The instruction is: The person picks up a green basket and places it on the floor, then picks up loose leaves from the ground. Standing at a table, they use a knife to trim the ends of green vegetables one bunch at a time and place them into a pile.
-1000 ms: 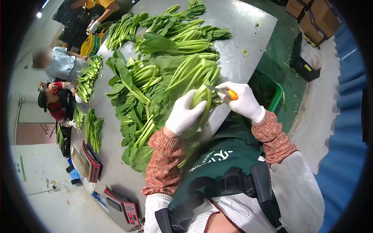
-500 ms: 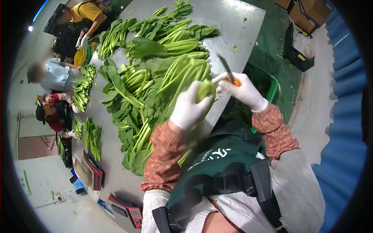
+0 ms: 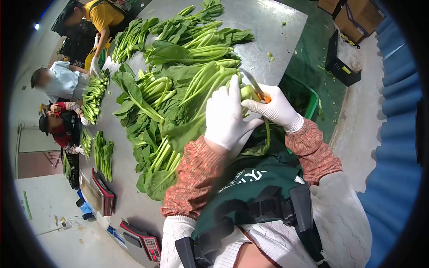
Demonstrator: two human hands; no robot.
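Observation:
My right hand [image 3: 278, 107], in a white glove, is closed round the orange handle of a knife [image 3: 254, 83], whose blade points up and left. Its thumb lies by the pale base of a leafy green stalk [image 3: 246, 93]. My left hand [image 3: 229, 115], also gloved, is beside that base with its fingers raised and its thumb apart; its palm side is partly hidden. One stem hangs down below the hands. Left of them, a large pile of leafy greens [image 3: 178, 89] covers the metal table [image 3: 279, 31].
Several people in white gloves stand at the far left by more greens [image 3: 94, 100]. Two red scales [image 3: 107, 196] sit along the lower left edge. A green-rimmed crate [image 3: 313, 105] is right of the table, and a black crate [image 3: 342, 67] stands on the floor.
My left hand has opened its fingers from round the stalk base and turned upward. My right hand and the knife have moved slightly left and down. A far co-worker's arm now reaches lower toward the greens.

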